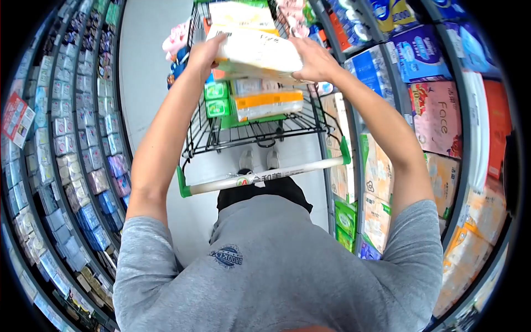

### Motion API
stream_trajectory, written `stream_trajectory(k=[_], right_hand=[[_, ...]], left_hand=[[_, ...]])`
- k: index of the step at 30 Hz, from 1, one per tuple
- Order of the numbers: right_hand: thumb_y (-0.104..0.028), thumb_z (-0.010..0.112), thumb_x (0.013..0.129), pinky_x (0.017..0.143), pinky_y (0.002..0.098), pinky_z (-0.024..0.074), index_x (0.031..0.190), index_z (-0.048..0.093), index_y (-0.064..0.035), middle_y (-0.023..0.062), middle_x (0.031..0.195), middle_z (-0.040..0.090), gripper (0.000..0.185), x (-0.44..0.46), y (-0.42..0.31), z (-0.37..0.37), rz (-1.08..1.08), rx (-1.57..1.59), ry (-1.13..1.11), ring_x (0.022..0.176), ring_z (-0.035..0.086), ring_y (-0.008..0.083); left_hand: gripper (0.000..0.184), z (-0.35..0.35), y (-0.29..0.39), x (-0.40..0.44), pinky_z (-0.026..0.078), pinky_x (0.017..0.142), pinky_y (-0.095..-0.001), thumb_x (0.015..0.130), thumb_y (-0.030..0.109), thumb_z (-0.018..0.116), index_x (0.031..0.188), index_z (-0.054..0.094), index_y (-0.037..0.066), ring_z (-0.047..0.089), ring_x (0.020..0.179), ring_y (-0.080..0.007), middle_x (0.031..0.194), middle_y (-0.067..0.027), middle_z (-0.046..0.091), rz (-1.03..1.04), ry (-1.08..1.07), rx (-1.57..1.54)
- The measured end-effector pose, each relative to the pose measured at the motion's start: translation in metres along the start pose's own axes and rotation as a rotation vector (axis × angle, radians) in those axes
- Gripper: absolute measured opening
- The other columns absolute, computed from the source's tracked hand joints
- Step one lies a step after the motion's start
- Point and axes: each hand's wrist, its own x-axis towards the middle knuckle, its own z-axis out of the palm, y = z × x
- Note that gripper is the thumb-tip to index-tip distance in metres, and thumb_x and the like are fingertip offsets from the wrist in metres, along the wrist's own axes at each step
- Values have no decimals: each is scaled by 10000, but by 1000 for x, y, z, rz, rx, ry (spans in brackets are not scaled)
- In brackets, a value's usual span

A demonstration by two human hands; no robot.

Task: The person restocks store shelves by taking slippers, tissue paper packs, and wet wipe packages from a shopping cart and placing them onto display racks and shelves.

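Note:
Between my two hands is a white tissue pack marked "Face" (257,52), held over the shopping cart (207,145). My left hand (206,53) grips its left end, fingers bent over the edge. On the right end, my right hand (315,60) has its thumb and fingers pressed around the pack. Below it in the cart lie green packs (217,99) and a white-and-orange pack (269,105). Another pale pack (241,15) is just beyond the held one. The cart's handle (265,175) crosses in front of my body.
Shelves of small packets (69,160) line the left side. Along the right, shelves hold larger tissue packs, among them a pink "Face" pack (437,119) and a blue pack (421,52). Pale floor (145,83) shows left of the cart.

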Motion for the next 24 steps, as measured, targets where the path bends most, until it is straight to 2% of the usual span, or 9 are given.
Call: stream_trajectory(k=[4,5,6,9,11,12,14,15,24], right_hand=[[-218,799,560,917,325,432,1237,485,-44,123,1112,581,766,-26,-6,-120,228,253,124,1037,567,234],[-204,799,578,912,309,428,1234,484,-36,109,1097,588,746,-39,-4,-146,213,353,192,1017,569,210],[-190,799,596,907,293,424,1230,483,-27,95,1082,595,727,-54,-1,-173,195,446,259,997,570,186],[-169,760,676,899,303,437,1223,475,12,115,1072,601,643,-114,-20,-247,284,687,407,986,585,178],[-141,691,716,880,294,464,1240,459,12,110,1082,596,593,-152,-35,-281,321,869,498,981,594,177],[-171,664,743,845,286,489,1253,448,17,115,1076,599,585,-170,-39,-292,330,921,501,957,608,165],[-127,676,740,853,313,486,1237,469,28,126,1063,608,561,-203,-45,-301,364,1056,580,953,617,199],[-125,662,750,859,315,488,1256,465,18,122,1064,610,561,-217,-57,-304,393,1082,578,957,617,197],[-211,643,805,848,298,492,1264,465,36,125,1084,616,551,-362,-45,-269,592,1049,766,961,624,174]], left_hand=[[524,18,123,-72,420,729,-254,836,447,626,1040,602,-36,539,857,-117,929,-58,598,598,-170,83],[627,25,141,-65,461,801,-309,802,438,667,1189,539,-40,589,962,-214,1032,-120,623,826,-227,56],[461,35,170,-106,431,931,-325,805,127,680,1204,502,-21,568,1056,-255,1148,-149,576,739,-517,-322],[417,65,194,-154,472,832,-262,793,129,714,1141,548,-29,603,920,-167,987,-72,630,984,-656,-683],[574,96,179,-135,416,908,-308,846,373,662,1195,489,-49,536,1055,-157,1157,-95,575,1215,-184,-550],[731,118,170,-109,475,830,-301,845,451,634,1355,350,12,586,973,-202,1137,-109,577,1151,-411,-533],[675,157,139,-115,422,963,-351,863,484,605,1329,406,37,528,1134,-220,1264,-96,544,494,-984,-734],[674,161,136,-155,386,1013,-374,869,496,586,1330,407,37,483,1200,-239,1331,-89,501,406,-1099,-828],[546,248,125,-235,470,929,-347,856,299,644,1262,457,-16,576,1088,-229,1216,-146,563,299,-1194,-669]])
